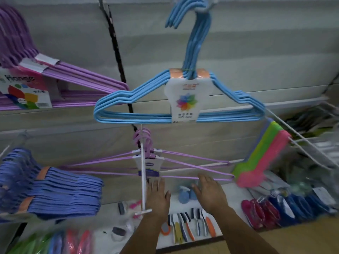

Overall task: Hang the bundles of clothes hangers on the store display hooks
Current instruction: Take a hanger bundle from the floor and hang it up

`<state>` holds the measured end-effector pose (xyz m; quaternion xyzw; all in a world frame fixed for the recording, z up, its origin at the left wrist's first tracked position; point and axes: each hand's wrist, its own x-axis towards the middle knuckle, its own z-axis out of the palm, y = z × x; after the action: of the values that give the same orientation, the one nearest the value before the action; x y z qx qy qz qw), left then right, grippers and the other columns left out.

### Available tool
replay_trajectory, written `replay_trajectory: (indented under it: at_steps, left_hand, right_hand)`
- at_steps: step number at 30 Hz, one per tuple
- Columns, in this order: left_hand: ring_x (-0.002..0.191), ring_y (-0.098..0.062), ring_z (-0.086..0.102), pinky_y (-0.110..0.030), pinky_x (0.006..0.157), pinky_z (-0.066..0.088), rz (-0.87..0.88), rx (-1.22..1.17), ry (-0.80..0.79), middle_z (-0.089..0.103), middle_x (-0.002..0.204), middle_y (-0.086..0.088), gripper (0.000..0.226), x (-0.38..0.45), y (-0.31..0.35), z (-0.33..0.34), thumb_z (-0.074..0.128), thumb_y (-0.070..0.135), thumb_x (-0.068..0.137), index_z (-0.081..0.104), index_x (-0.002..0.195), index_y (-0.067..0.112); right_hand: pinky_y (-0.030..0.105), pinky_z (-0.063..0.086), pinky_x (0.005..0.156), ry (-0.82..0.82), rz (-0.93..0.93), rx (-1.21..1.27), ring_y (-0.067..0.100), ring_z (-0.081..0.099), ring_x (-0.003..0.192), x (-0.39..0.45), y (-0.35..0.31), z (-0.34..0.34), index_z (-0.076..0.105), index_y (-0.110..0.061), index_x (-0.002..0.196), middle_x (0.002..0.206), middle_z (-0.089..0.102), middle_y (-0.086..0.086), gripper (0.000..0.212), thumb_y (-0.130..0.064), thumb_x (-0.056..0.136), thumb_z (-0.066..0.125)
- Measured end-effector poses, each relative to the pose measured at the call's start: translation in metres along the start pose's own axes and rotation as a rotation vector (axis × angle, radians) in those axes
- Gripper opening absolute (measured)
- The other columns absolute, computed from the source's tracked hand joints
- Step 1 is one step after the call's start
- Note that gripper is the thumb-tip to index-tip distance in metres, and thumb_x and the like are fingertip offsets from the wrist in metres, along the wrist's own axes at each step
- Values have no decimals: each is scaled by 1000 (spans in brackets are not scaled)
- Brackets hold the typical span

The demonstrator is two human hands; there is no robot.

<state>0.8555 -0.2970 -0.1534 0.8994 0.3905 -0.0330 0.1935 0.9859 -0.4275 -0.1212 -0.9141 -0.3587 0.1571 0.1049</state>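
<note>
A person's left hand (157, 196) and right hand (210, 192) reach up side by side with fingers straight and spread, backs to the camera, holding nothing. Just above them a bundle of pale purple hangers (146, 162) hangs on a white display hook (144, 180). Higher up, a blue hanger bundle (185, 99) with a white card label hangs from the wall.
</note>
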Motion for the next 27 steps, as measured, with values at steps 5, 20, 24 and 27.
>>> replay_trajectory:
  at_steps: [5, 20, 24, 27]
  left_hand:
    - [148, -19, 8, -38, 118, 11, 146, 86, -120, 8, 161, 0, 56, -32, 42, 8, 19, 43, 103, 7, 153, 22]
    - [147, -25, 9, -45, 118, 13, 752, 160, -270, 11, 160, -7, 59, -125, 200, 22, 25, 50, 101, 15, 152, 22]
    - [147, -25, 12, -43, 118, 15, 888, 212, -288, 14, 159, -7, 59, -158, 250, 42, 26, 48, 101, 16, 152, 21]
    - [146, -26, 12, -44, 117, 16, 967, 230, -314, 15, 159, -6, 58, -178, 289, 61, 27, 50, 100, 17, 151, 24]
  right_hand:
    - [29, 27, 111, 97, 151, 13, 21, 36, 136, -57, 39, -14, 26, -15, 149, 151, 35, 5, 63, -52, 98, 22]
    - [37, 29, 106, 312, 682, 32, 27, 39, 131, -265, 132, -53, 27, -15, 147, 148, 39, 8, 57, -48, 101, 29]
    - [37, 27, 110, 353, 830, 98, 26, 34, 137, -313, 170, -57, 27, -14, 148, 151, 35, 8, 58, -48, 101, 28]
    - [39, 26, 110, 362, 904, 117, 27, 33, 137, -345, 201, -58, 25, -16, 149, 152, 33, 7, 58, -48, 101, 28]
